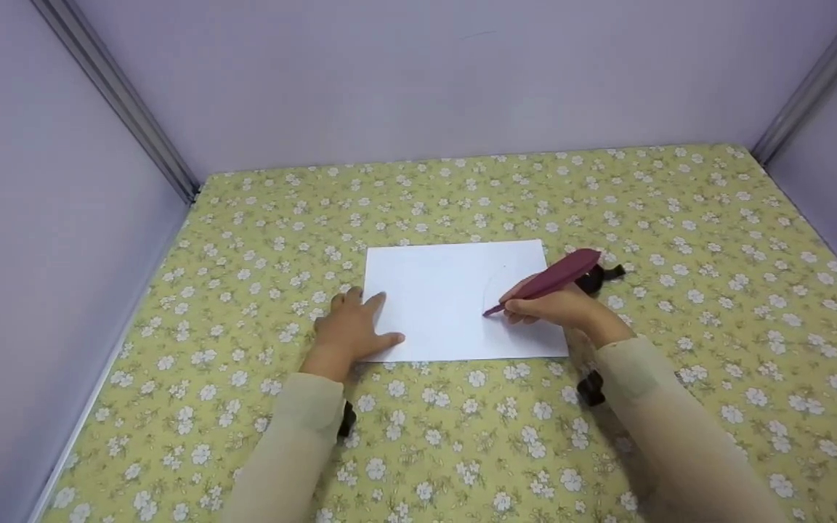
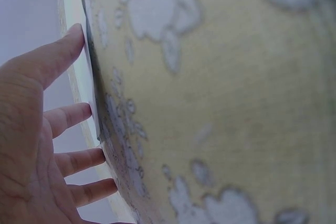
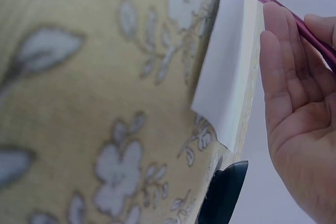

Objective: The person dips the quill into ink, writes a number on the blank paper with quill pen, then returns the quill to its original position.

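Observation:
A white sheet of paper (image 1: 440, 305) lies flat on the flowered cloth. My left hand (image 1: 349, 327) rests on its left edge, thumb and index finger spread over the paper; in the left wrist view the other fingertips (image 2: 94, 192) touch down beside the edge. My right hand (image 1: 546, 305) pinches a maroon feather-shaped pen (image 1: 560, 272) between thumb and fingers. The pen's tip meets the paper right of its middle, at the lower end of a faint curved line (image 1: 486, 290). A small dot shows above that. In the right wrist view the pen (image 3: 310, 35) slants across the fingers.
A dark, glossy object with a short stub (image 1: 613, 272) sits just beyond the right hand, partly hidden by it and the pen. Yellow-green flowered cloth (image 1: 462, 436) covers the table. Pale panels (image 1: 418, 80) with metal corner posts (image 1: 120, 94) stand behind and at both sides.

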